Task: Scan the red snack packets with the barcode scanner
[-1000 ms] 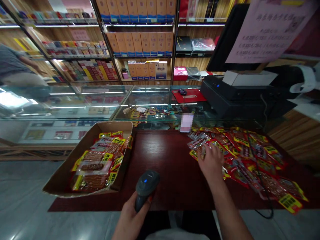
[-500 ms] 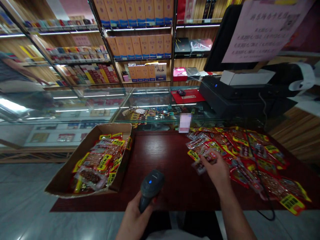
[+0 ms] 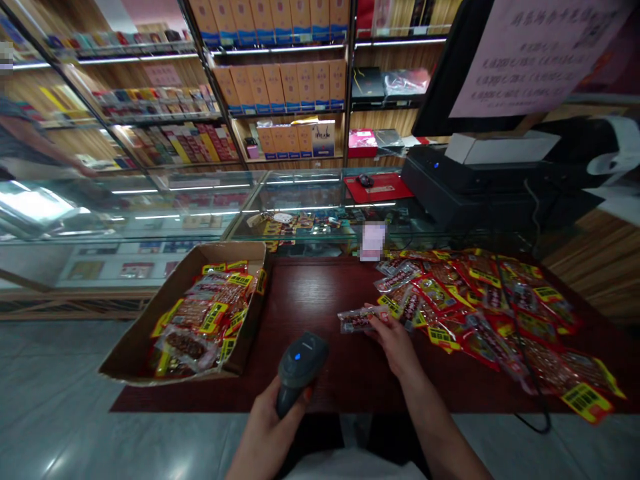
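My left hand (image 3: 274, 420) is wrapped around the handle of a dark barcode scanner (image 3: 303, 363), whose blue light is lit; its head tilts up over the front of the table. Between the fingers of my right hand (image 3: 393, 337) is a clear snack packet (image 3: 361, 319) with a dark label, held just above the dark red tabletop (image 3: 310, 287). To the right spreads a heap of red and yellow snack packets (image 3: 450, 293). On the left, an open cardboard box (image 3: 253, 310) holds several more packets, a clear one with brown contents lying on top.
A black cable (image 3: 523, 353) crosses the heap and hangs over the table's front edge. Behind the table stand a glass display counter (image 3: 300, 193), a mouse (image 3: 365, 181) on a red mat and a monitor (image 3: 450, 67). A person (image 3: 35, 140) is at the far left.
My right hand has drawn the clear packet left, off the heap and toward the scanner. My left hand keeps its hold on the scanner, and the view has shifted slightly.
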Action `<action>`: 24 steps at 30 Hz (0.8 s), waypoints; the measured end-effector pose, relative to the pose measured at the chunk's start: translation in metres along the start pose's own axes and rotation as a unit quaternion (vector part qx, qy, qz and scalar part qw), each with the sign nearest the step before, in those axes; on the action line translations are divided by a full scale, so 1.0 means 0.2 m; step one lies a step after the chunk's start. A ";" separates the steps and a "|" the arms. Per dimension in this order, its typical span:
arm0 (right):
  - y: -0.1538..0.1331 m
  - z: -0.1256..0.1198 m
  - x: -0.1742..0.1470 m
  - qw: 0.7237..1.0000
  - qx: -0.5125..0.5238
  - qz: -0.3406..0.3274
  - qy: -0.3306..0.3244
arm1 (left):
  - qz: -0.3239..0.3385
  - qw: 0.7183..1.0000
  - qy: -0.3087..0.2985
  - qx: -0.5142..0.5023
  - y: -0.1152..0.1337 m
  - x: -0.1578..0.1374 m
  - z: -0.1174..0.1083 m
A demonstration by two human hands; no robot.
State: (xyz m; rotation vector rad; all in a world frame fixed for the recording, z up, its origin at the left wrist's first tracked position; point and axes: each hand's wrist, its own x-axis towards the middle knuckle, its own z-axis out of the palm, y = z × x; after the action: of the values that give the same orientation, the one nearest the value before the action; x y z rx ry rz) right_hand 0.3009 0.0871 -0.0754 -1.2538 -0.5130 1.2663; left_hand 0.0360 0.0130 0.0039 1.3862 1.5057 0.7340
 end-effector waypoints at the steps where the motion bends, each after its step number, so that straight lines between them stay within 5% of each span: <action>1: -0.01 -0.01 0.00 0.999 -0.039 -0.008 -0.003 | -0.002 1.000 -0.002 -0.006 0.00 0.00 0.00; 4: -0.03 -0.03 -0.01 0.997 -0.072 -0.020 -0.008 | -0.009 1.000 -0.015 -0.024 0.00 0.01 0.01; 13: 0.03 -0.03 -0.04 0.994 0.102 0.023 0.034 | -0.050 0.997 -0.057 -0.029 0.06 -0.02 0.01; 24: 0.03 -0.03 -0.01 0.994 0.106 0.010 0.034 | -0.049 0.996 -0.080 0.001 0.12 -0.05 -0.04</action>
State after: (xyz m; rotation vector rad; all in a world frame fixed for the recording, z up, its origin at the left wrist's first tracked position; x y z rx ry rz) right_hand 0.3031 0.0818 -0.0827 -1.1209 -0.3085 1.2543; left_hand 0.0376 0.0087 0.0316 1.3297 1.4381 0.5468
